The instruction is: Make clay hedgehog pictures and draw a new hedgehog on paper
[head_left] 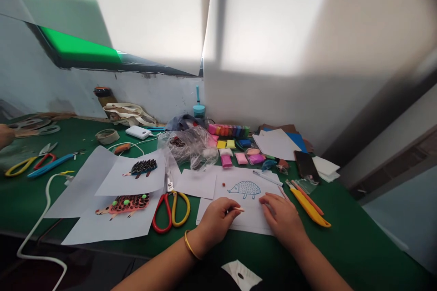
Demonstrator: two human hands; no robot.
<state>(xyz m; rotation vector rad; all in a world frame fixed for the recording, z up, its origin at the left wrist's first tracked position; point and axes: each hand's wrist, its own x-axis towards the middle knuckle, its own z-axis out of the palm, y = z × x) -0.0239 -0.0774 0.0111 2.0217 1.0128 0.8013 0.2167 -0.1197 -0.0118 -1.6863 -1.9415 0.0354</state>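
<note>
While the left hand (pixel 217 220) pinched a pale sliver (pixel 241 209) pointing right, the right hand (pixel 283 220), fingers parted, lay nearer the hedgehog drawing (pixel 244 188) beyond.

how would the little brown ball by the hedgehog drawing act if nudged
The brown ball would probably roll, since it looks round and sits on flat paper. It is likely light, being tiny beside the hedgehog drawing.

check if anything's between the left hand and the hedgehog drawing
Nothing visible: only white paper lies between the left hand, which pinches a small pale piece, and the blue hedgehog drawing. The small brown ball sits left of the drawing, out of the way.
</note>
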